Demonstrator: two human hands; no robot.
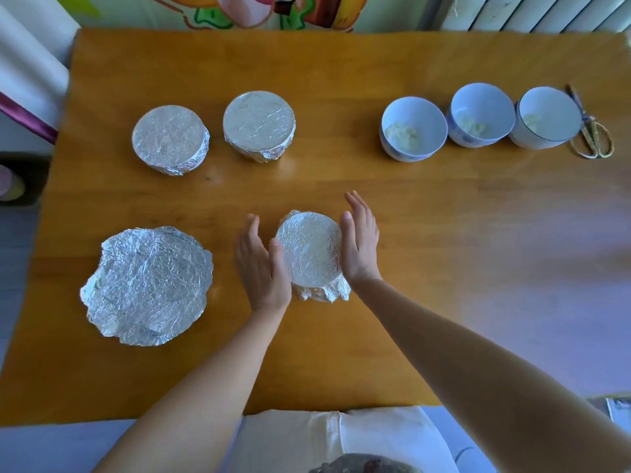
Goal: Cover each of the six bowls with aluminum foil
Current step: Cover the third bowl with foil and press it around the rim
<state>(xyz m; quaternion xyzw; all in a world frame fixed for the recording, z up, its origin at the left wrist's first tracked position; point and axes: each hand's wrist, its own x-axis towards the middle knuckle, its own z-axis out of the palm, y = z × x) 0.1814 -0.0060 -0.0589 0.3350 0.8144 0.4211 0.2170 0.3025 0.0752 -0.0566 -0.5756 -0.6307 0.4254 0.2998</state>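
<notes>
left hand (261, 264) and right hand (360, 244), fingers straight, press the sides of the foil-covered bowl (309, 250) near the front edge of the desk (341, 63). three uncovered bowls (413, 129) stand toward the right edge.

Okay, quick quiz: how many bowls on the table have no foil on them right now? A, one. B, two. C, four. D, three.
D: three bowls stand uncovered in a row at the far right, the first bowl, the second bowl and the third bowl, which is next to the scissors. Each has a bare rim and pale food showing inside.
</notes>
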